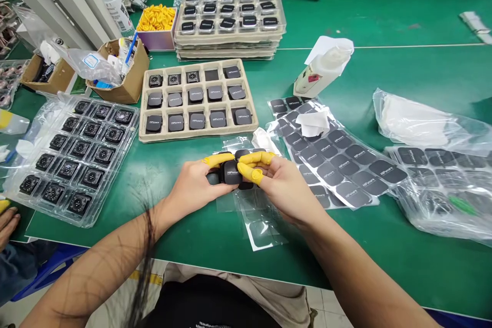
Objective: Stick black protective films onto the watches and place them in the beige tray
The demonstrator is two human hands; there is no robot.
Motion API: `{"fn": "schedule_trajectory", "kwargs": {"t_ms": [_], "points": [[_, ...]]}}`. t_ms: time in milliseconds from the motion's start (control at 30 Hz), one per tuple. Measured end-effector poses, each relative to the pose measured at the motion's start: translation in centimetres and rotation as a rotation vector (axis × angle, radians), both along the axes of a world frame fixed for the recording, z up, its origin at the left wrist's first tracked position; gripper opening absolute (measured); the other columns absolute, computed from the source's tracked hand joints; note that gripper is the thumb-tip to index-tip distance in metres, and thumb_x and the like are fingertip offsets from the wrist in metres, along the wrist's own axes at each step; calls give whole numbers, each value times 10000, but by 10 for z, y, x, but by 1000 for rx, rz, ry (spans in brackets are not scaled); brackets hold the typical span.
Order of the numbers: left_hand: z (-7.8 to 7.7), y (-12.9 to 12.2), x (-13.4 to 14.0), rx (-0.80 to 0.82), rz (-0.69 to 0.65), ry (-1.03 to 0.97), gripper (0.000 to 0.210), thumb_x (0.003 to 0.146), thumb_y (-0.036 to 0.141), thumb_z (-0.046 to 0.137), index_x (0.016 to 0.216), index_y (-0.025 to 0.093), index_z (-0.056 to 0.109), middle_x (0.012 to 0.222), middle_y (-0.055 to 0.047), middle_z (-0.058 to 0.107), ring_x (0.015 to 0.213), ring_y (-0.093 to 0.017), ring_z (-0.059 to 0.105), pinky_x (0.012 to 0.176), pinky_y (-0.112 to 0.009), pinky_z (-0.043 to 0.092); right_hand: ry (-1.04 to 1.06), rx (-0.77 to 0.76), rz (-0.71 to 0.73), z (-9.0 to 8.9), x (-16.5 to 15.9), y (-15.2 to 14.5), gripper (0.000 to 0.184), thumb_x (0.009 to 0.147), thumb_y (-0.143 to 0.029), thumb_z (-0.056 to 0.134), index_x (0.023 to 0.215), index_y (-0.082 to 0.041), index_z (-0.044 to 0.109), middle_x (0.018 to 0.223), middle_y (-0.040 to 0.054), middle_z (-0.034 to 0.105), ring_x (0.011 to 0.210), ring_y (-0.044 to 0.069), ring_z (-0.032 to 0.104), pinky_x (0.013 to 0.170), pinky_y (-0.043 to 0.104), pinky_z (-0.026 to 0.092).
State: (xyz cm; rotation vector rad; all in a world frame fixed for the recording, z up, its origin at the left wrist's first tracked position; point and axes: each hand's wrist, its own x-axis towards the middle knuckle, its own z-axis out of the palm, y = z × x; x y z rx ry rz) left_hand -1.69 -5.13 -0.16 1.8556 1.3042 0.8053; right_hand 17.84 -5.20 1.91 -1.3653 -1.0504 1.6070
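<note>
I've got the watch (231, 172) just over clear film (265, 215) on the table (184, 246). L hand (196, 184) pinches it, finger on top edge, thumb below; R hand (286, 184) has yellow-capped fingertips bunched at its R edge, can't tell if gripping. Prob. light + stiff, smooth face likely slippery & scratch-prone, so I'd hold opp. edges, off the flat.
</note>
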Motion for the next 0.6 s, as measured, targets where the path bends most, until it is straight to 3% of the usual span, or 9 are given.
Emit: {"fn": "schedule_trajectory", "kwargs": {"t_ms": [300, 600], "points": [[0, -1, 0, -16, -11, 27, 550, 721, 329, 858, 1246, 253, 713, 1129, 4, 791, 996, -213, 768, 970, -319, 615, 12, -36, -38, -4, -3, 1, 460, 622, -492, 897, 928, -192, 730, 865, 40, 713, 729, 162, 646, 775, 364, 578], [4, -2, 1, -15, -6, 41, 520, 735, 326, 841, 1236, 256, 719, 1137, 12, 791, 1019, -213, 764, 978, -315, 602, 28, -69, -55, -4, -3, 0, 472, 585, -464, 931, 927, -196, 745, 864, 27, 705, 734, 139, 622, 814, 346, 568]]}}
